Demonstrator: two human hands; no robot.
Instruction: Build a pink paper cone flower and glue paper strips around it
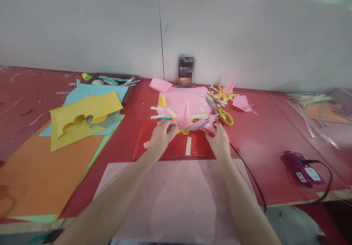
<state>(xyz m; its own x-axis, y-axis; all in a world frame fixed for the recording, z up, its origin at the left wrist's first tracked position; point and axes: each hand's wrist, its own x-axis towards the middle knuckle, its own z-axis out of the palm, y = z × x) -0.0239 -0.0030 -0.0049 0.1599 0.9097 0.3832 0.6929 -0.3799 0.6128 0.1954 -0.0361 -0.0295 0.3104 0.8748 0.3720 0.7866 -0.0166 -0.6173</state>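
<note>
My left hand (161,133) is closed at the left edge of a pink paper cone (183,116), which stands upright on a yellow paper base (183,131). The fingertips are partly hidden there. My right hand (219,139) is wrapped round a pink hot glue gun (203,124). Its nozzle points left, close to the yellow base; whether it touches cannot be seen clearly. Both hands work over a red board (165,150). A short cream paper strip (188,146) lies on the board, in front of the cone.
Behind lie pink paper sheets (176,95), scissors with yellow handles (226,117) and a second pink cone (230,86). Yellow cut paper (82,116) and orange sheets (52,171) cover the left. A black cord (249,171) hangs at right near a purple power socket (304,168).
</note>
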